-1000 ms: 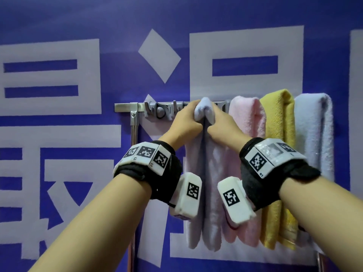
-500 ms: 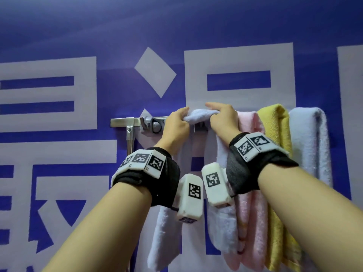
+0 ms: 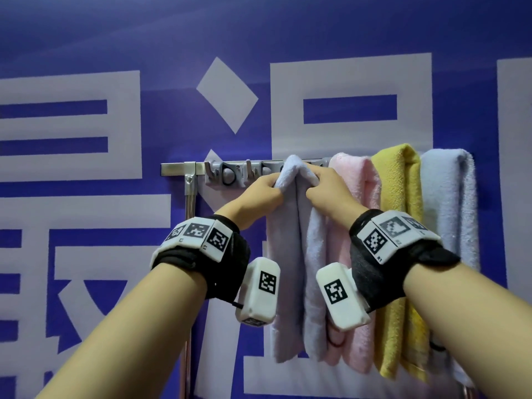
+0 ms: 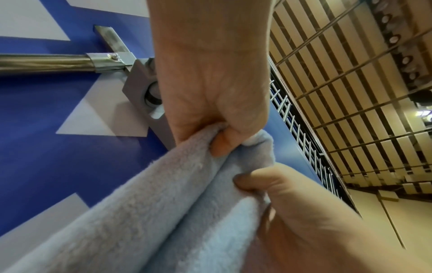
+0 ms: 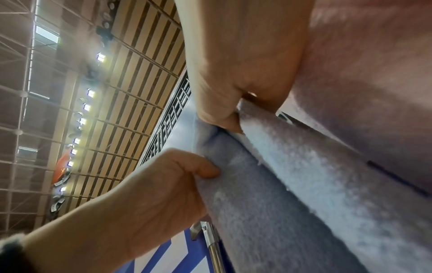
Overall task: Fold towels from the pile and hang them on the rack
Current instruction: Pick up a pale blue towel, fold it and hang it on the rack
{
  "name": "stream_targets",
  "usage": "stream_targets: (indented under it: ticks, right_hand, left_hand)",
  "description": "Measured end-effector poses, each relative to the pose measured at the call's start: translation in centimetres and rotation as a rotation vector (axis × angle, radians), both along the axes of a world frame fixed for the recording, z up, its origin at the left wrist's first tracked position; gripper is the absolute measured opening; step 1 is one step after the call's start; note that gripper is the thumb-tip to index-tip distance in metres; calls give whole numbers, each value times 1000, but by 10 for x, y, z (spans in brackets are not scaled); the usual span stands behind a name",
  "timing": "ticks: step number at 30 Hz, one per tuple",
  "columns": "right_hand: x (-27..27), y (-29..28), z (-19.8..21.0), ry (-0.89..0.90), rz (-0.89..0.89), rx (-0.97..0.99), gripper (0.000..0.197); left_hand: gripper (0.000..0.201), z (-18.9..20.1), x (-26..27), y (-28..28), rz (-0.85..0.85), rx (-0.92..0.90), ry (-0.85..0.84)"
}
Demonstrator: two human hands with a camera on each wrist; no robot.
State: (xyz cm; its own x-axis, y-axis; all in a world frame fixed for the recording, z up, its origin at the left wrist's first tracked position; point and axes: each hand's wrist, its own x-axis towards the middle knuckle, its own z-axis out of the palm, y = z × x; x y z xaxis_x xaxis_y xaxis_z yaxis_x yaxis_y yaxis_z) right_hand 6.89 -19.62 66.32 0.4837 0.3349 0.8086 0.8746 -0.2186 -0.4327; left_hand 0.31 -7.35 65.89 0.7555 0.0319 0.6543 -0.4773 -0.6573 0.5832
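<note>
A pale lavender-blue towel (image 3: 296, 180) hangs folded over the metal rack bar (image 3: 178, 169), its two halves side by side below. My left hand (image 3: 266, 187) pinches the fold's left side near the top, thumb in front (image 4: 219, 146). On the right side of the fold, my right hand (image 3: 312, 182) pinches the towel the same way, as the right wrist view shows (image 5: 231, 122). The same towel fills the lower part of both wrist views (image 4: 163, 212) (image 5: 292, 184). Where the towel crosses the bar is hidden by cloth and fingers.
A pink towel (image 3: 352, 226), a yellow towel (image 3: 397, 226) and a light blue towel (image 3: 449, 211) hang to the right on the same rack. Hooks (image 3: 224, 175) sit on the bar to the left, above a vertical pole (image 3: 189, 214). Behind is a blue and white banner (image 3: 86, 125).
Half a second ago both hands held the towel's top spread along the bar, its lower ends splayed. Now they have drawn it into a narrow fold and the halves hang straight.
</note>
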Motion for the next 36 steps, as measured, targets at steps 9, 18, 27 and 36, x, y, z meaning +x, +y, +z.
stream_targets:
  ticks: [9,18,27,36]
  right_hand:
    - [-5,-6,-35,144,-11,-63,18]
    - [2,3,-87,246,-183,-204,28]
    - [-8,1,-131,327,-221,-149,24]
    - [2,5,-187,403,-303,-200,18]
  left_hand:
    - [22,-26,6,-7,103,-52,202]
    - [25,-70,11,-8,166,45,398]
    - [29,-110,16,-9,224,125,487]
    - [32,-168,23,-1,276,123,621]
